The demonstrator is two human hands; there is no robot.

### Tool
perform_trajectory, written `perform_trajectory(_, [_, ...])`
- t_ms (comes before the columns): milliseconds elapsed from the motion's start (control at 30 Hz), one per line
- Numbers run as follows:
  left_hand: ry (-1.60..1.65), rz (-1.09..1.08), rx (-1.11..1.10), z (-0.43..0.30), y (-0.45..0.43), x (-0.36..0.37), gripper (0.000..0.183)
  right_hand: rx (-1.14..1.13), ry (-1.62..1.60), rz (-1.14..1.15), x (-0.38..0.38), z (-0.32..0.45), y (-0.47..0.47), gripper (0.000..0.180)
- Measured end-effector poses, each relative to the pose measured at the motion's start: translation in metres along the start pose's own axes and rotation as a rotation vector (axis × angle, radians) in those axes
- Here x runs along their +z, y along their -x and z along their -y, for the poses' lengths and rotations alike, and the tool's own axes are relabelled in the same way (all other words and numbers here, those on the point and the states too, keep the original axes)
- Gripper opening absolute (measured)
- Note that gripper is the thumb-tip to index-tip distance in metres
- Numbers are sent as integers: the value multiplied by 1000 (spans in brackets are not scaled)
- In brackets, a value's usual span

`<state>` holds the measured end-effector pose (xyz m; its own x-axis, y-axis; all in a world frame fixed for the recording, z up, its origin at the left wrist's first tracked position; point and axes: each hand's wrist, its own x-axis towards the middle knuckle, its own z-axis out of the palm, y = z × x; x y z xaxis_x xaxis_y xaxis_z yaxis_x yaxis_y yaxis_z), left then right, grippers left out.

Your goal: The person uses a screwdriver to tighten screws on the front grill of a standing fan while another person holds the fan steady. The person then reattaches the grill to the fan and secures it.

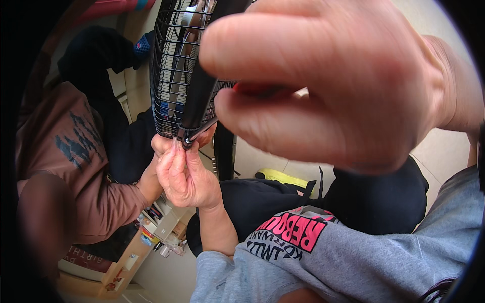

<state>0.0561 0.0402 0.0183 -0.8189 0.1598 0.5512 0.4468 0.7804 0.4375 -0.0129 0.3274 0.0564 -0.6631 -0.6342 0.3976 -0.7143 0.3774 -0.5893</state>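
A black wire fan guard (166, 72) with blades inside stands before me, beside a thick black tube (197, 92) with a collar and small fitting (185, 138) at its lower end. My left hand (191, 181) pinches at this fitting from below; its fingertips partly hide what they hold. Close to the camera, my right hand (322, 83) is curled around a red and dark tool handle (261, 91), mostly hidden by the fingers. A thin metal shaft (204, 127) slants from beneath that hand to the fitting. The co-worker's hand (160, 144) touches the guard's lower edge, beside my left fingers.
A co-worker in a brown sweatshirt (91, 193) sits at the left, close to the fan. Behind are shelves (163, 223) with small items. A yellow and black shoe (284, 177) rests on the tiled floor (261, 157) by my dark-trousered legs (375, 197).
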Motion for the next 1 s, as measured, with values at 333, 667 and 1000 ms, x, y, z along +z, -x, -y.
perform_trajectory(333, [191,-37,1,8,-3,2,18,-59,30,164,2,8,-24,18])
perform_trajectory(667, [44,69,124,1,-2,5,20,146,-147,431,-25,6,-57,17])
perform_trajectory(1000, [76,-51,110,-2,-11,15,25,432,-309,603,-59,1,-72,17])
